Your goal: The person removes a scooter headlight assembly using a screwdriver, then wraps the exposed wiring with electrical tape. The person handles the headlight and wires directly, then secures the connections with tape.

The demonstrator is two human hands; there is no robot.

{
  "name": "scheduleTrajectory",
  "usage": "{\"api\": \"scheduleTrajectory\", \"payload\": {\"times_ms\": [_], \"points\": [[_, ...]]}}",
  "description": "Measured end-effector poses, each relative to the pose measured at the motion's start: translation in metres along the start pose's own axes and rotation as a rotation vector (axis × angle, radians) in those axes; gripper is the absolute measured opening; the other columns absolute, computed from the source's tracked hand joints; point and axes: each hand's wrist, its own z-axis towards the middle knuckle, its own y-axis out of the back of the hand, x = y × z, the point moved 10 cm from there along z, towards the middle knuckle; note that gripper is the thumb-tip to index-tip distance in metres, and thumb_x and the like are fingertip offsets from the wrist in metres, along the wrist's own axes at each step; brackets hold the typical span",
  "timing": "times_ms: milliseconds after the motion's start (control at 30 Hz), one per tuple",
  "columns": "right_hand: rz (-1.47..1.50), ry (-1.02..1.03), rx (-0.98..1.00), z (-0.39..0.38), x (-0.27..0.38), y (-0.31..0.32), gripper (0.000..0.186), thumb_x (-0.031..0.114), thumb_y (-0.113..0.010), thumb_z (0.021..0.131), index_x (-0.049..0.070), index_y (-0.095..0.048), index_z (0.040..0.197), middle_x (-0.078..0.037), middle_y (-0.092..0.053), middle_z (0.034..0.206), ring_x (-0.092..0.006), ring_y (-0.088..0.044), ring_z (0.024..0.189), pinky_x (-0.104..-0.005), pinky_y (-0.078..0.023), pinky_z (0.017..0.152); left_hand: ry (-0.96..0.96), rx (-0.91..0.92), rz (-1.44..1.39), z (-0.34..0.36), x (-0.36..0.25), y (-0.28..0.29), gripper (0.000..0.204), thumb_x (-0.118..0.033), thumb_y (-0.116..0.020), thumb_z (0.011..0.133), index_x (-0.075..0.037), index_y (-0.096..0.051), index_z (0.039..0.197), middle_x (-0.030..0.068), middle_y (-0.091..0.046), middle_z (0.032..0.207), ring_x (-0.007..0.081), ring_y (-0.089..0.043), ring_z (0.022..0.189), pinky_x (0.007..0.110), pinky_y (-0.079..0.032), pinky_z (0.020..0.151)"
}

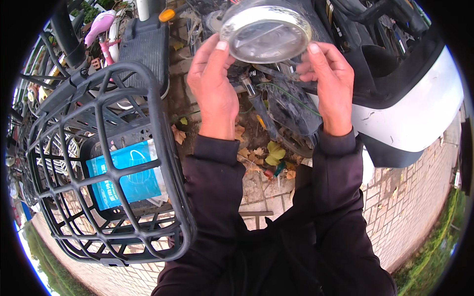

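Observation:
Up near the top of the head view, a round silver-rimmed part with a hazy, glassy face [269, 40] is held between my two hands. It resembles a headlight, but its exact kind is unclear. My left hand [216, 86] grips its left edge, thumb on the rim and fingers curled behind. At the opposite edge, my right hand [330, 81] pinches the rim the same way. Below and behind the part are the dark, dusty body and parts of a scooter [294, 106], with a thin green wire [284, 88] running across them.
A black basket [163, 143] stands at the left with a blue packet [126, 175] in it. To the right is a white and black vehicle body [410, 116]. Behind the basket are a ribbed footboard [145, 54] and a pink saddle [100, 24]. Fallen leaves [275, 153] lie on the paving.

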Motion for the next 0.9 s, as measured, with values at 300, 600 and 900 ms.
{"api": "scheduleTrajectory", "payload": {"times_ms": [300, 600, 900], "points": [[-0.05, 0.099, 0.119, -0.004, 0.01, -0.014, 0.04, 0.027, -0.073, 0.105, -0.002, -0.073, 0.132, -0.008, -0.077, 0.119, -0.0175, -0.074, 0.111, -0.0314, -0.058, 0.088, -0.046, -0.042, -0.062, 0.01, -0.003, 0.01, 0.036, -0.017, -0.075, 0.101, 0.005, -0.067, 0.128, 0.0087, -0.075, 0.114, 0.0174, -0.071, 0.103, 0.037, -0.055, 0.092], [0.025, -0.073, 0.102, -0.003, 0.003, -0.012, 0.04, 0.027, -0.076, 0.103, -0.003, -0.073, 0.129, -0.004, -0.076, 0.105, -0.0083, -0.068, 0.09, -0.024, -0.054, 0.076, -0.006, 0.063, 0.02, 0.013, 0.005, 0.002, 0.033, -0.026, -0.066, 0.108, -0.003, -0.07, 0.131, 0.0029, -0.077, 0.119, 0.0119, -0.071, 0.107, 0.029, -0.053, 0.093], [0.033, -0.049, 0.123, -0.003, -0.003, -0.01, 0.037, 0.028, -0.076, 0.103, -0.002, -0.074, 0.126, -0.003, -0.076, 0.104, -0.0085, -0.068, 0.09, -0.0246, -0.054, 0.076, 0.023, 0.01, -0.012, 0.012, 0.011, 0.011, 0.027, -0.024, -0.067, 0.108, -0.004, -0.072, 0.125, 0.0025, -0.077, 0.116, 0.0118, -0.071, 0.104, 0.029, -0.052, 0.092]]}}
